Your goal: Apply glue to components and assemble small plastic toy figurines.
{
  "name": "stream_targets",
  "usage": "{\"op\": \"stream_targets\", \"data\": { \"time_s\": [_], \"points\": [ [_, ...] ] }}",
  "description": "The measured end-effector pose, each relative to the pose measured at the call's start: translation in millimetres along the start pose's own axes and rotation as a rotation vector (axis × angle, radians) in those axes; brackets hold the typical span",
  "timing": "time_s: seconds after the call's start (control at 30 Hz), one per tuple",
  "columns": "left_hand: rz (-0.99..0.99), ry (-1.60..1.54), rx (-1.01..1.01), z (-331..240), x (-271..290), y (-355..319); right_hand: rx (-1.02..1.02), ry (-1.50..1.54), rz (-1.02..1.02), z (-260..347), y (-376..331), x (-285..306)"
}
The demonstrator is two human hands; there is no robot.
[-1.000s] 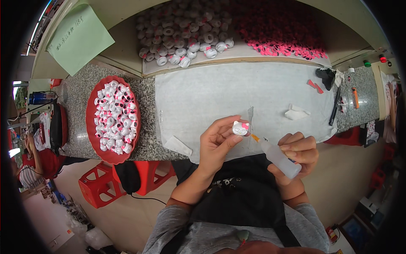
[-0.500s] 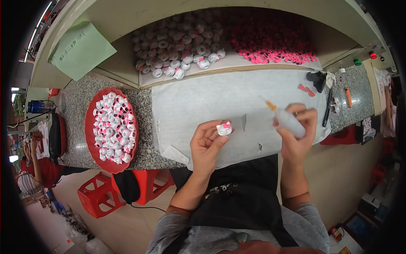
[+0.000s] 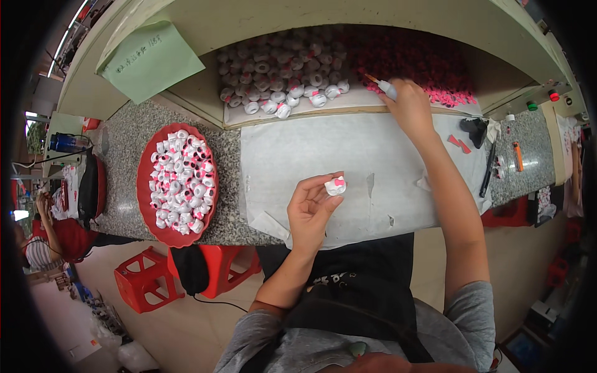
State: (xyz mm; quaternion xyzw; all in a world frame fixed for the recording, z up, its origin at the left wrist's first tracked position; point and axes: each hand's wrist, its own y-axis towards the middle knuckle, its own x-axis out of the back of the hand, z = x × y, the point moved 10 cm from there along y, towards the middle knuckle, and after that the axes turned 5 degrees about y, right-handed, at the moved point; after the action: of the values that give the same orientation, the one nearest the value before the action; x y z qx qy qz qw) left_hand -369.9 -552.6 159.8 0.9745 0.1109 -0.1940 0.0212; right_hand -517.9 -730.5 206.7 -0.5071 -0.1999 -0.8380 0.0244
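Note:
My left hand holds a small white cap-like piece with a pink spot between thumb and fingertips, above the white sheet on the counter. My right hand is stretched out to the back of the counter and grips a small glue bottle with an orange tip, its tip next to the heap of pink pieces. A heap of white pieces lies left of the pink ones in the same recessed shelf.
A red oval tray full of white-and-pink finished pieces sits on the speckled counter at left. A green paper leans at the back left. Red scraps, a black tool and an orange lighter lie at right. Red stools stand below.
My right hand has carried the glue bottle from beside the left hand up and away to the pink heap at the back. My left hand has stayed in place with the white piece.

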Motion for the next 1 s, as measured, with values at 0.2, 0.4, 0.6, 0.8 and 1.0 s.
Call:
{"op": "stream_targets", "data": {
  "time_s": [0.2,0.4,0.6,0.8,1.0],
  "points": [
    [0.001,-0.014,-0.016,0.4,1.2,-1.4,-0.005,0.308,0.010,9.6,-14.0,16.8],
    [0.027,-0.004,0.023,6.8,0.3,-4.7,-0.215,0.953,0.215,37.3,-95.3,23.1],
    [0.047,0.020,0.034,5.3,-10.1,-5.8,-0.391,1.401,0.209,38.6,-142.2,4.5],
    [0.056,0.133,0.012,0.9,-14.8,-10.4,-0.483,1.584,0.199,40.7,-154.9,-2.4],
    [0.177,0.365,-0.204,-12.5,-28.5,-13.1,-0.508,1.567,0.284,46.0,-154.4,-5.5]
  ]
}}
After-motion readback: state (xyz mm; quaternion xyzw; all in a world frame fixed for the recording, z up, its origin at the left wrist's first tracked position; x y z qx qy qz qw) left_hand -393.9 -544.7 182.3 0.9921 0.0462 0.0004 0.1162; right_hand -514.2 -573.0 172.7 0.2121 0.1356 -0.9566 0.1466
